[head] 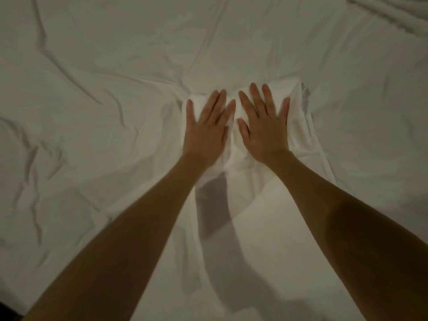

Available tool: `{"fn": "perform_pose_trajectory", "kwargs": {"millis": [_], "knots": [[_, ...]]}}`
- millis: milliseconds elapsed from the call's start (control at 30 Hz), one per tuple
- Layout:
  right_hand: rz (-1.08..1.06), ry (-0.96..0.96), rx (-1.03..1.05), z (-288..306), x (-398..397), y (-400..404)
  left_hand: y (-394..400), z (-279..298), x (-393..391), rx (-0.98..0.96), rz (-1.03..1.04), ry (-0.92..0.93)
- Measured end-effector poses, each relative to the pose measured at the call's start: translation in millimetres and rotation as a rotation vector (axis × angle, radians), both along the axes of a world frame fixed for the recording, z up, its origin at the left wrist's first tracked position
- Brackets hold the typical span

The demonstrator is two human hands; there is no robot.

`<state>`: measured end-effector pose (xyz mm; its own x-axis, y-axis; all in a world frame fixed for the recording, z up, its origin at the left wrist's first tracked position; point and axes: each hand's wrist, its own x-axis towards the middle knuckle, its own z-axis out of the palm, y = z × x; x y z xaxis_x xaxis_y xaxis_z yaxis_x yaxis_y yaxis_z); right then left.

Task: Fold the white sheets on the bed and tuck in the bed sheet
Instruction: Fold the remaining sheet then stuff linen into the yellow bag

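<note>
folded white sheet (298, 126), on wrinkled (white) bed sheet (104, 89)

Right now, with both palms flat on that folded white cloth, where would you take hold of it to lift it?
Probably by its two side edges. The folded cloth lies flat on the bed sheet, with the left hand and right hand pressing on top. Slide each hand outward, slip the fingers under its own side edge and pinch there, so the fold holds.

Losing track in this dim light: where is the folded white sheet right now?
In the head view the folded white sheet lies at centre frame on the wrinkled bed sheet, pressed flat under the left hand and right hand, side by side.
</note>
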<state>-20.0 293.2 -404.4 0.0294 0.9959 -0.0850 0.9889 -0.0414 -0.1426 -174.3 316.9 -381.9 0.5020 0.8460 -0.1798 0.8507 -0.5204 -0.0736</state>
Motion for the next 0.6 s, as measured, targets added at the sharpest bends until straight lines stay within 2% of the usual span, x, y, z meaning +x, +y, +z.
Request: {"fn": "perform_pose_trajectory", "kwargs": {"millis": [133, 233, 433, 600], "knots": [[-0.016, 0.036, -0.071, 7.0, -23.0, -70.2, 7.9, 2.4, -2.1, 0.018, -0.012, 0.006], [0.058, 0.064, -0.168, 13.5, -56.6, -146.7, -12.7, -0.9, -8.2, -0.008, 0.014, -0.046], [0.118, 0.106, -0.212, 18.5, -64.4, -243.9, -159.7, -10.0, -31.0, -0.117, 0.165, -0.132], [0.150, 0.076, -0.255, 32.0, -42.6, -280.1, -229.8, 8.4, -32.7, -0.272, 0.227, -0.080]]}}
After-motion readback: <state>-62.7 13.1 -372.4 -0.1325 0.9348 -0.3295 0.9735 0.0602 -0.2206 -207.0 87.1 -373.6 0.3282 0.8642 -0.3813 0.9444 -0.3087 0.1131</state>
